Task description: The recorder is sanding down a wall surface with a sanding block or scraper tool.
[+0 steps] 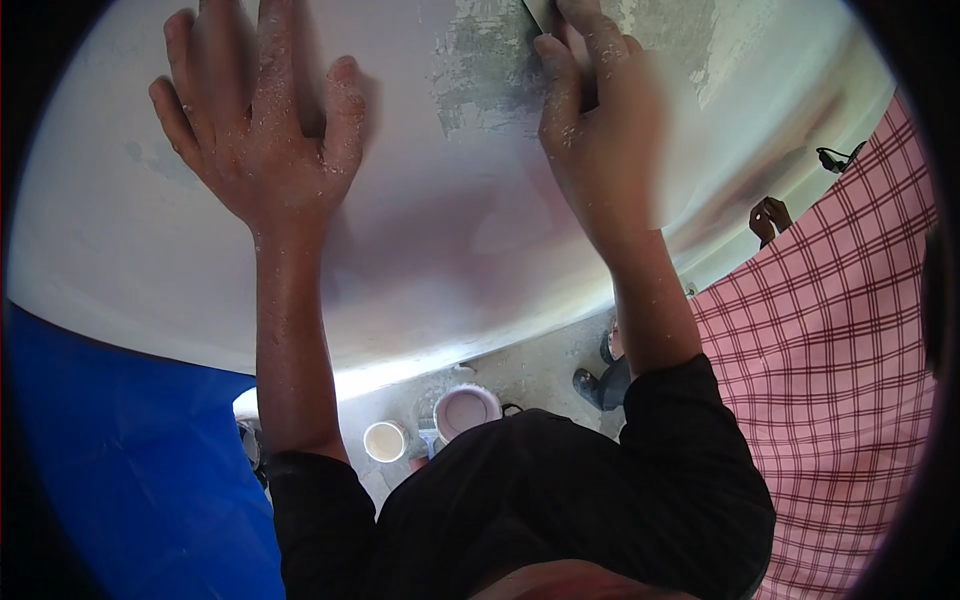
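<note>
My left hand [274, 161] is spread against a whitish plastered wall [450, 247], holding nothing. Its fingers are apart, dotted with white specks, and some fingertips run past the top edge of view. On the right, my right hand [611, 112] grips a putty knife [538, 13], of which only a dark strip of blade shows at the top edge. The handle is mostly hidden by my fingers. Around that blade lies a rough grey patch [491, 75] with streaky white smears. A blur covers the outer side of my right hand.
On the concrete floor [525, 364] below stand a pinkish bucket [466, 412], a small tub [385, 441] and a brush [427, 433]. A dark boot [587, 386] is beyond. Blue sheeting [127, 450] hangs left, pink checked cloth [825, 322] right. Another person's hands [769, 216] show behind the cloth.
</note>
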{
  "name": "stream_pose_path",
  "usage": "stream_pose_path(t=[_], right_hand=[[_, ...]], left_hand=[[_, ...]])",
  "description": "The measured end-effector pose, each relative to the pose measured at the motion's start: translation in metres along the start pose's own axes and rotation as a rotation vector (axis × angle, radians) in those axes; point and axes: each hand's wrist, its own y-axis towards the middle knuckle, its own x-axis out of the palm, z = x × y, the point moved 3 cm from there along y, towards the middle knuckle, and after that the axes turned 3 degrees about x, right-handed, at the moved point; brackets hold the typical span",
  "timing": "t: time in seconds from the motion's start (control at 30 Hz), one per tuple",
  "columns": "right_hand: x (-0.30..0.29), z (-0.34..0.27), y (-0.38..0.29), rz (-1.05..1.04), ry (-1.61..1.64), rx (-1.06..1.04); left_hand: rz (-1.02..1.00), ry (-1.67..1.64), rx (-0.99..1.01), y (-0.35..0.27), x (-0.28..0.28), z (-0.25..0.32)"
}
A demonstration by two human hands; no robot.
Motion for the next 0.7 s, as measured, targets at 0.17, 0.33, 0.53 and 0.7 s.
stream_pose_path(t=[0.17, 0.33, 0.53, 0.7], right_hand=[[-0.008, -0.004, -0.007, 0.041, 0.038, 0.000], [-0.017, -0.004, -0.005, -0.010, 0.000, -0.003], [-0.008, -0.006, -0.010, -0.098, -0.040, 0.001], [-0.006, -0.005, -0.013, -0.030, 0.087, 0.029]], left_hand=[[0.082, -0.040, 0.020, -0.003, -0.006, -0.002], [0.050, -0.048, -0.023, 0.003, -0.014, 0.005], [0.076, -0.081, -0.043, 0.001, -0.010, 0.000], [0.081, -0.060, -0.039, 0.002, -0.004, 0.001]])
